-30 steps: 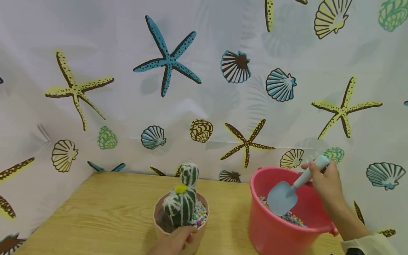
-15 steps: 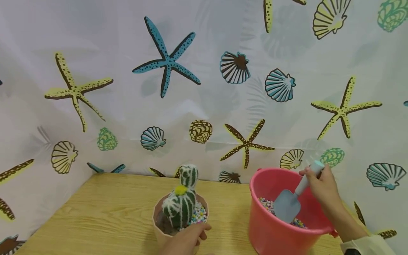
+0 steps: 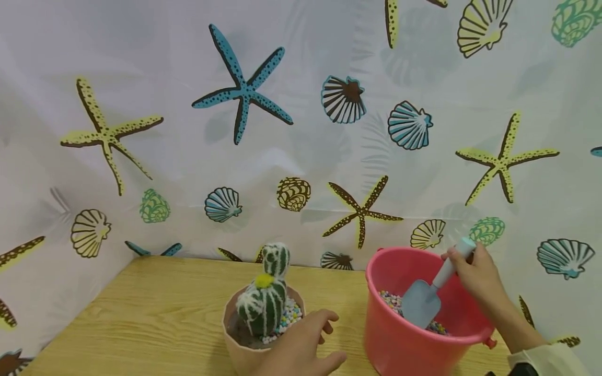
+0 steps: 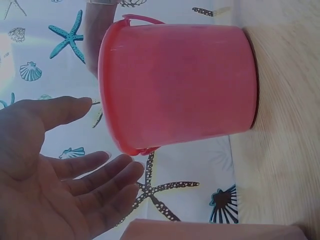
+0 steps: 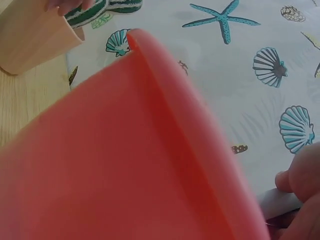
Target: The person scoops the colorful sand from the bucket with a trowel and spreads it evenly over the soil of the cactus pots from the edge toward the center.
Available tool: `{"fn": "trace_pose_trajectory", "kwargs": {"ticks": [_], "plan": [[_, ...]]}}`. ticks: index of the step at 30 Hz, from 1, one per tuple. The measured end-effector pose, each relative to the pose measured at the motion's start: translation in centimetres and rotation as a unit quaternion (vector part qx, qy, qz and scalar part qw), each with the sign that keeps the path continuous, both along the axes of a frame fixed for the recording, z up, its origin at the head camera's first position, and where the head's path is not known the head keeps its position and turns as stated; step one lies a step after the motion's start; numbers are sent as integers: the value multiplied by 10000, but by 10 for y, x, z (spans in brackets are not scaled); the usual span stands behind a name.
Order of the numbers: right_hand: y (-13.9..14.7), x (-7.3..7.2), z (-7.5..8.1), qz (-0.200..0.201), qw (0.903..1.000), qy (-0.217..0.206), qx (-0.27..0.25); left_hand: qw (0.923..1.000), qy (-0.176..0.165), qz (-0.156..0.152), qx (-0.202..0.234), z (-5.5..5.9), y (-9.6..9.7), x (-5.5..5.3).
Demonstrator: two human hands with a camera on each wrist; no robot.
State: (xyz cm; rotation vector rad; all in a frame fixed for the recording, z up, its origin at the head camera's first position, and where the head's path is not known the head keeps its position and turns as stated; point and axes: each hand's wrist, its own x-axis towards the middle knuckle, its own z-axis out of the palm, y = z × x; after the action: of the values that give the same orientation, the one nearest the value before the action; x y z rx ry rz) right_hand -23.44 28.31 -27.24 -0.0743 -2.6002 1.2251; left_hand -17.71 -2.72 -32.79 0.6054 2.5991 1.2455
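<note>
My right hand (image 3: 482,277) grips the handle of a light blue trowel (image 3: 421,304), whose blade points down inside a pink bucket (image 3: 409,347). Small multicoloured pebbles (image 3: 392,302) lie in the bucket, partly hidden by the blade. On the left stands a peach-coloured pot (image 3: 237,351) holding a green cactus (image 3: 268,310) with white fuzz and a yellow flower. Similar pebbles (image 3: 292,312) cover the pot's right side; its left side shows a brown surface. My left hand (image 3: 303,347) holds nothing and hovers by the pot's front right, fingers spread loosely towards the bucket in the left wrist view.
A wooden table (image 3: 160,308) carries both pot and bucket, with a strip of wood between them. Behind it hangs a pale curtain (image 3: 301,146) printed with starfish and shells. The bucket has a pink carrying handle (image 4: 142,19).
My left hand has let go of the pot's rim and moved right, its fingers spreading. The trowel has dipped a little lower and right in the bucket, its handle now steeper.
</note>
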Motion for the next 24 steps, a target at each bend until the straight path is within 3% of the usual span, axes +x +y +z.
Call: {"fn": "trace_pose_trajectory", "kwargs": {"ticks": [5, 10, 17, 24], "plan": [[4, 0, 2, -79, 9987, 24, 493, 9996, 11, 191, 189, 0, 10, -6], [9, 1, 2, -98, 9966, 7, 812, 9989, 250, 210, 343, -1, 18, -11], [15, 2, -1, -81, 9964, -30, 846, 9970, 576, 136, 491, -1, 32, -16], [18, 4, -3, -77, 9955, 45, 948, 9947, 802, 424, 475, -1, 43, -24]]}}
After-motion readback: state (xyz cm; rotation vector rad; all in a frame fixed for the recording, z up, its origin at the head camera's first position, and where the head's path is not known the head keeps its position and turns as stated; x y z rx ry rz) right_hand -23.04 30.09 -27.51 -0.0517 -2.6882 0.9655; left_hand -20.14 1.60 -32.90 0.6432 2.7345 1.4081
